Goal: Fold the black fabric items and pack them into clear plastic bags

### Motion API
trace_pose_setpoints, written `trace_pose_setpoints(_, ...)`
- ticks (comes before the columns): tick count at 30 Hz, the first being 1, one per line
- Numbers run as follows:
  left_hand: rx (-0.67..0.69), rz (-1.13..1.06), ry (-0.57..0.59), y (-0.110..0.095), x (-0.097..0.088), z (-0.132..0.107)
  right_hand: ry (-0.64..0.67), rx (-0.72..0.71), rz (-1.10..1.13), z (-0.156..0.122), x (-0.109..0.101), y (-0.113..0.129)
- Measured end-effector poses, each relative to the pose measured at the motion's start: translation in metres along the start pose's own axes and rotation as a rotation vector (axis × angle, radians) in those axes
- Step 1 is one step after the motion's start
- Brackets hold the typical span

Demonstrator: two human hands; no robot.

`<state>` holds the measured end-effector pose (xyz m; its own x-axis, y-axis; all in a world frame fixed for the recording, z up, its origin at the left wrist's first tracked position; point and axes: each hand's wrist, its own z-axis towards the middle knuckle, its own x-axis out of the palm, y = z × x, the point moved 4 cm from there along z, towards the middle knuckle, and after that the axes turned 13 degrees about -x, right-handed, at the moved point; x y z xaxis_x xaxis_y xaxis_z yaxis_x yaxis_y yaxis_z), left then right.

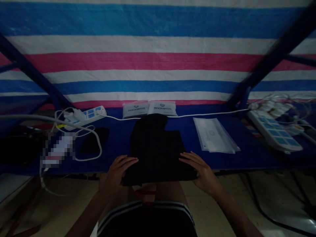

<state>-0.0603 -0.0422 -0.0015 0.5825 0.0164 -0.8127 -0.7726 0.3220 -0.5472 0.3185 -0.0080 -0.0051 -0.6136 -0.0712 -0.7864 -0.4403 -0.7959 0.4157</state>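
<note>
1. The left hand (pixel 117 174) and the right hand (pixel 203 172) rest palms down on a folded black cloth (pixel 155 151), one at each side of its near part.
2. The fingers (pixel 129 160) of both hands are open and spread, lying flat on the black cloth without pinching it.
3. The black cloth lies at the near edge of a blue worktop (pixel 247 158).
4. Beyond the black cloth are two silver ROCKBROS packets (pixel 149 109), with a white cable (pixel 204 115) running just in front of them.
5. To its left are a white power strip (pixel 85 118), a small black item (pixel 93 140) and a pixelated object (pixel 58 148).
6. To its right are a clear sleeve of papers (pixel 214 135) and a second power strip (pixel 273 130).
7. Far beyond it hangs a striped tarpaulin (pixel 158 56).
</note>
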Motion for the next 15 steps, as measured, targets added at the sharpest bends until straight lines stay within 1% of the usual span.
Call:
trace_pose_setpoints(3, -0.036, -0.02, -0.028, -0.002, -0.001, 0.002, -0.031, -0.006, 0.009, 0.0, -0.005, -0.001)
trace_pose_setpoints(5, -0.026, -0.032, -0.043, -0.005, -0.002, 0.005, -0.043, 0.014, -0.004, 0.002, -0.009, -0.002)
trace_pose_setpoints(7, -0.004, -0.044, -0.034, -0.009, -0.003, 0.008, -0.042, 0.017, -0.016, 0.008, -0.013, -0.002)
trace_pose_setpoints(9, 0.006, -0.039, -0.009, -0.012, -0.004, 0.013, -0.036, -0.018, -0.021, 0.016, -0.015, -0.002)
trace_pose_setpoints(12, 0.014, -0.027, -0.016, -0.016, -0.007, 0.022, -0.046, -0.092, -0.02, 0.028, -0.015, -0.003)
trace_pose_setpoints(15, 0.088, -0.127, -0.013, -0.016, -0.007, 0.032, -0.02, -0.163, 0.02, 0.037, -0.012, -0.006)
